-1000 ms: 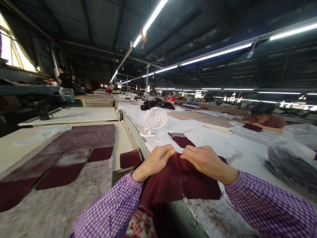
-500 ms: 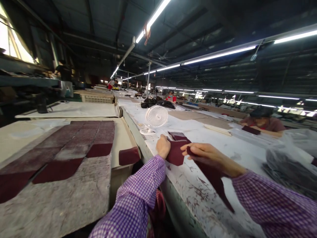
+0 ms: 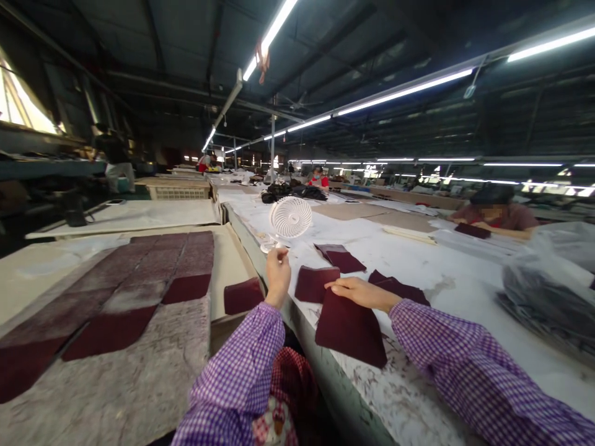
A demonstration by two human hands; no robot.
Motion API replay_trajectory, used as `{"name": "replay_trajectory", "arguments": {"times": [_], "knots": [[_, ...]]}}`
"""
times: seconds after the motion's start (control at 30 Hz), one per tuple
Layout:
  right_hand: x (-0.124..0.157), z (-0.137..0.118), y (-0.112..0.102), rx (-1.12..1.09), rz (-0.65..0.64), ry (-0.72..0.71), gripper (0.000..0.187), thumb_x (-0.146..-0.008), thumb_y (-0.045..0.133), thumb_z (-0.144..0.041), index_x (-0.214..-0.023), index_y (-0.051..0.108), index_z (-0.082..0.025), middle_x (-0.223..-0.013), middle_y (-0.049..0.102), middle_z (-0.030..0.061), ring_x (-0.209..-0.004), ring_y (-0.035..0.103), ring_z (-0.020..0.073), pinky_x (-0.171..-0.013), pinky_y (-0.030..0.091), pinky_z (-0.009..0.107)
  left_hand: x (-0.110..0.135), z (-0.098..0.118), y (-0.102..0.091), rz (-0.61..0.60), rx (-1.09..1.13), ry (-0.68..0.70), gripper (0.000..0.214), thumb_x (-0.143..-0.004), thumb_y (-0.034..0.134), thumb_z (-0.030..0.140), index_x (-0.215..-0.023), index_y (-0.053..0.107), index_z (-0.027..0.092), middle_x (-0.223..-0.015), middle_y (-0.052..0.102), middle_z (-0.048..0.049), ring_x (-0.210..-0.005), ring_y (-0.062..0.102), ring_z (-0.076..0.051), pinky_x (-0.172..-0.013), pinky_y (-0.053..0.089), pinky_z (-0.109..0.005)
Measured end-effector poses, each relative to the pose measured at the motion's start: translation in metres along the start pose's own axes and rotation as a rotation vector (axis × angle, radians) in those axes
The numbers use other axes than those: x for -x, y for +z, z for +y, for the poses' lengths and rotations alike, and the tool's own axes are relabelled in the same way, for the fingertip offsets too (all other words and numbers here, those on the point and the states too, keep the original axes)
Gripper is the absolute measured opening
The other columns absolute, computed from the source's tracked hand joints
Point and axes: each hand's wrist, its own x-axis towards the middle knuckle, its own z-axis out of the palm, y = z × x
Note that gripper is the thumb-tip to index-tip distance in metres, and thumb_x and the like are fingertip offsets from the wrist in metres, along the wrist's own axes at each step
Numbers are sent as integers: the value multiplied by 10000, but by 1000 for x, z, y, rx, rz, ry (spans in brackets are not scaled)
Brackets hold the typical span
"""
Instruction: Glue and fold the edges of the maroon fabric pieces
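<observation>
Under my right hand (image 3: 360, 292) lies a maroon fabric piece (image 3: 351, 328), its upper edge gripped at my fingertips. It overlaps the lower edge of another maroon piece (image 3: 316, 284) on the white table (image 3: 469, 328). My left hand (image 3: 279, 275) is raised near the table's left edge, just in front of the white clip fan (image 3: 290, 218). Its fingers are pinched together; anything between them is too small to make out. Farther back lies a maroon piece with a greyish edge strip (image 3: 341, 257), and more dark maroon pieces (image 3: 400, 288) rest beyond my right wrist.
On the left, a stained board (image 3: 153, 378) bears rows of overlapping maroon pieces (image 3: 139, 266). A single maroon piece (image 3: 242, 296) lies beside it. A clear plastic bag (image 3: 548, 279) with dark contents stands at right. A co-worker (image 3: 495, 214) leans over the table's far side.
My left hand has let go of the maroon piece and moved left, towards the fan. My right hand has brought its hanging piece down over the edge of that one.
</observation>
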Motion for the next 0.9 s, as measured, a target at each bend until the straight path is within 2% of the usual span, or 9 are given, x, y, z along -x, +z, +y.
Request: {"name": "replay_trajectory", "arguments": {"times": [0.17, 0.23, 0.37, 0.47, 0.53, 0.6, 0.7, 0.83, 0.9], "knots": [[4, 4, 0, -104, 60, 11, 434, -808, 477, -560, -822, 656, -164, -777, 641, 27, -745, 566, 184, -705, 436, 311, 40, 5, 0, -619, -257, 623, 222, -812, 433, 94, -856, 632, 183, -881, 654, -48, -877, 574, -184, -846, 437, -317], [10, 4, -8, -154, 164, 45, 445, -806, 464, -577, -730, 600, -160, -677, 585, 4, -637, 519, 150, -607, 403, 277, 49, 6, 1, -606, -329, 613, 234, -840, 416, 134, -885, 640, 179, -914, 665, -63, -894, 578, -195, -852, 436, -328], [29, -8, -33, -52, 426, 85, 434, -839, 428, -543, -623, 500, -173, -570, 493, -25, -549, 441, 121, -527, 326, 251, 68, 20, -4, -435, -79, 260, 291, -906, 370, 344, -903, 596, 159, -717, 661, -55, -634, 610, -167, -678, 481, -306], [49, -34, -33, 240, 623, -49, 401, -890, 411, -445, -636, 551, -167, -622, 536, 0, -593, 476, 126, -567, 346, 252, 87, 40, -12, -664, 351, -239, 526, -865, 338, 595, -854, 565, 121, -634, 640, -79, -491, 593, -173, -511, 475, -296], [64, -56, -19, 467, 683, -225, 372, -929, 387, -375, -726, 614, -162, -706, 570, 22, -611, 496, 114, -570, 354, 240, 101, 52, -18, -896, 711, -527, 659, -810, 326, 704, -879, 573, 97, -770, 663, -137, -636, 646, -223, -578, 516, -352], [78, -76, -2, 718, 662, -434, 316, -952, 377, -300, -853, 647, -169, -742, 585, 22, -599, 501, 95, -540, 338, 231, 114, 61, -23, -1023, 982, -673, 702, -781, 347, 735, -919, 590, 91, -859, 662, -151, -775, 652, -254, -693, 524, -399], [91, -87, 8, 938, 689, -566, 253, -954, 396, -242, -989, 634, -164, -741, 595, 12, -585, 512, 84, -505, 317, 232, 129, 61, -29, -894, 1040, -676, 589, -797, 463, 649, -944, 617, 100, -887, 668, -129, -865, 636, -252, -774, 497, -357], [90, -74, -12, 1074, 690, -279, 275, -959, 371, -265, -950, 630, -173, -762, 588, 18, -492, 472, 83, -427, 230, 254, 141, 54, -37, -292, 836, -331, 353, -804, 592, 473, -919, 627, 141, -910, 663, -75, -890, 607, -194, -732, 468, -256], [87, -69, -21, 1145, 635, -184, 262, -951, 377, -232, -903, 627, -172, -764, 580, 23, -488, 474, 92, -418, 203, 258, 145, 56, -42, -345, 817, -285, 431, -809, 554, 525, -850, 628, 102, -834, 661, -112, -796, 618, -208, -674, 474, -281]]}}
